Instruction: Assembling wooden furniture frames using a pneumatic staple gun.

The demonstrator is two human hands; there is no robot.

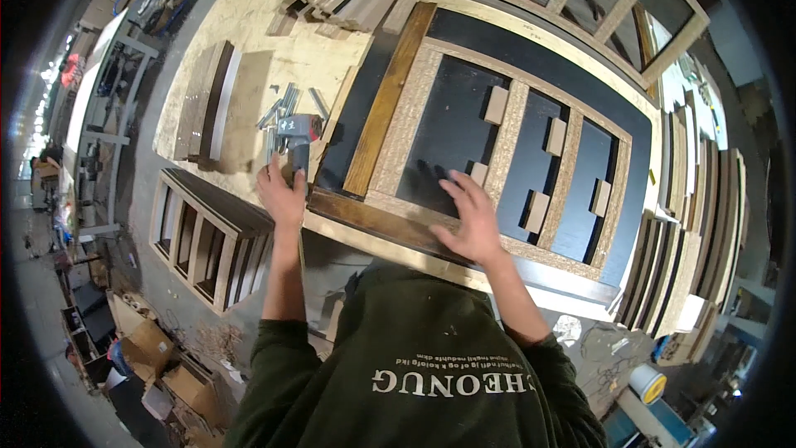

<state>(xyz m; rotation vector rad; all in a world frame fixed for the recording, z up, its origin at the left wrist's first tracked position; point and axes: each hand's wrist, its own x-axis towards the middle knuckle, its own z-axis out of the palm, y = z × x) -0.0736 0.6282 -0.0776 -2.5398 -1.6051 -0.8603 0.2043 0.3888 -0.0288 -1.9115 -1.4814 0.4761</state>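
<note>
Head view: left hand [282, 192] grips the nail gun [297, 137]; right hand [474, 217], fingers spread, presses flat on the wooden frame [396, 120].

The person wears a dark green top [414, 365] with long sleeves. The sleeves are pushed up near the elbows, so both forearms are bare. White letters run across the front of the top in two lines, one big and one small. The left hand [282, 191] and right hand [474, 220] have no gloves, rings or watch
</note>
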